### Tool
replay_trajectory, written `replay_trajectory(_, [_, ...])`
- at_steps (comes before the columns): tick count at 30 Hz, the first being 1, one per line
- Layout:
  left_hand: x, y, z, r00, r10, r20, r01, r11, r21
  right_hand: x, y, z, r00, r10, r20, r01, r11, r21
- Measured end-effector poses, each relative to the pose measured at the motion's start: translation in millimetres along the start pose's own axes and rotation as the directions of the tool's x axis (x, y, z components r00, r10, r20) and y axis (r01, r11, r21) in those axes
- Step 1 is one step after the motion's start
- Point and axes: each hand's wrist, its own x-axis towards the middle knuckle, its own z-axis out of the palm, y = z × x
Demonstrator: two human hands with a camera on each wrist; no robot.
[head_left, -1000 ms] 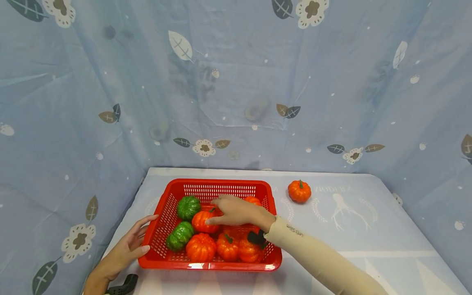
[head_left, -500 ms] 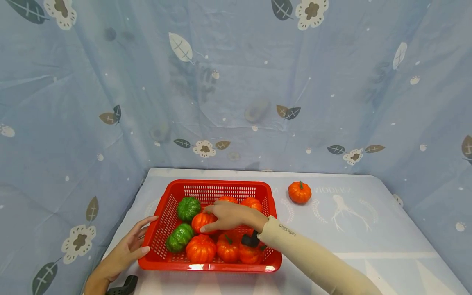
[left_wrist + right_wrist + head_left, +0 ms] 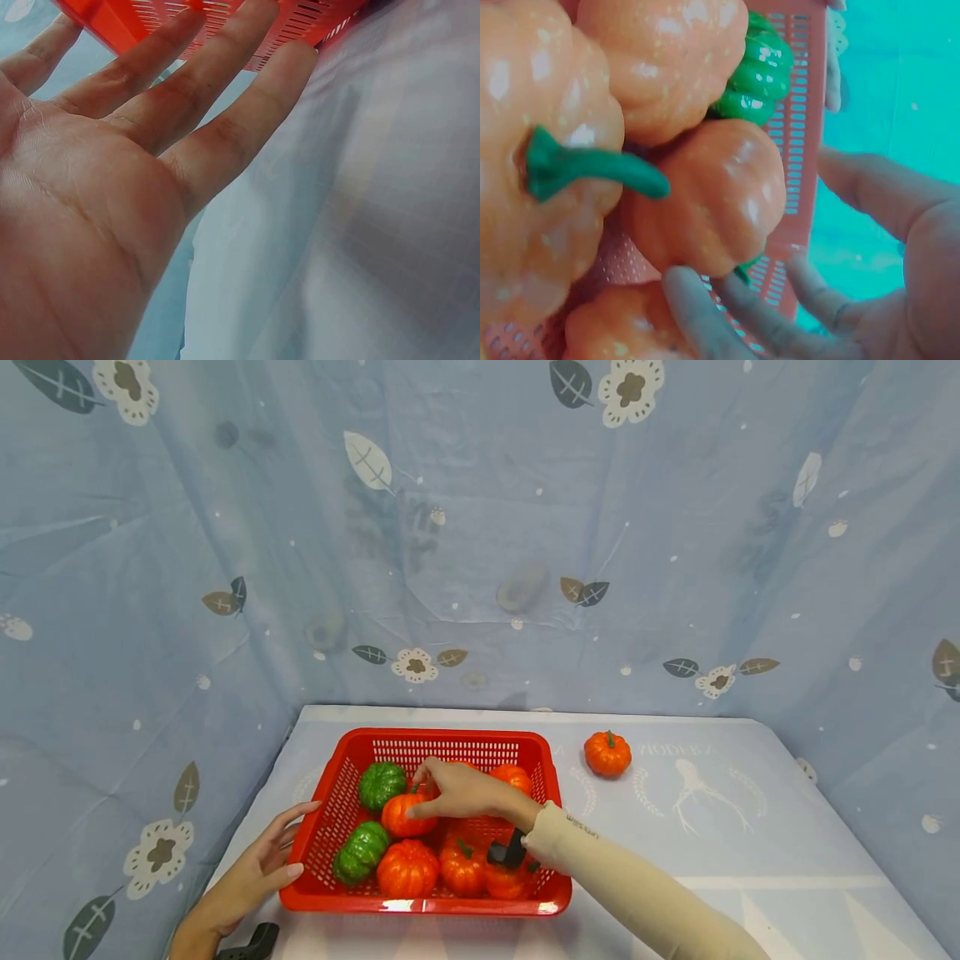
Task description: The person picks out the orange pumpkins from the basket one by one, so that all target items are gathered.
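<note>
A red plastic basket (image 3: pixel 450 906) holds several small orange and green pumpkins. My right hand (image 3: pixel 465 789) is over its middle, fingers bent above an orange pumpkin (image 3: pixel 405 815) with a green stem. In the right wrist view, the fingers of the right hand (image 3: pixel 885 270) lie loosely spread beside that pumpkin (image 3: pixel 712 195), and the thumb stands apart from it. Contact is hard to tell. At the basket's left end, my left hand (image 3: pixel 258 864) touches the rim with outstretched fingers. The left wrist view shows that hand's palm (image 3: pixel 82 187) and straight fingers against the basket wall (image 3: pixel 307 22).
Two green pumpkins (image 3: pixel 382 785) sit at the basket's left side. Orange pumpkins (image 3: pixel 408 868) line its front, and another (image 3: pixel 512 777) is at its back right. One orange pumpkin (image 3: pixel 607 754) stands on the table (image 3: pixel 720 843) right of the basket. A patterned curtain (image 3: pixel 480 543) hangs behind.
The right hand has shifted a little left and its forefinger is more bent. The orange pumpkin beneath it has shifted slightly left. The left hand stays at the basket rim.
</note>
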Motion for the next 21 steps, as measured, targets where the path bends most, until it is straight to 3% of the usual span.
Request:
replay_trajectory(9, [-0.6,1.1,-0.3,1.0,0.001,-0.002,-0.001,1.0,0.007,3.5,-5.6,7.6,0.999,0.05,0.001,-0.05,0.999,-0.01])
replay_trajectory(15, [-1.0,1.4,0.3,1.0,-0.001,0.01,0.001,1.0,-0.002,2.6,-6.8,10.2,0.999,0.038,0.0,-0.038,0.996,-0.081])
replay_trajectory(21, [-1.3,2.2,0.6,1.0,-0.003,0.002,0.003,1.0,0.003,1.4,-9.2,9.1,1.0,0.022,-0.009,-0.023,0.999,-0.047])
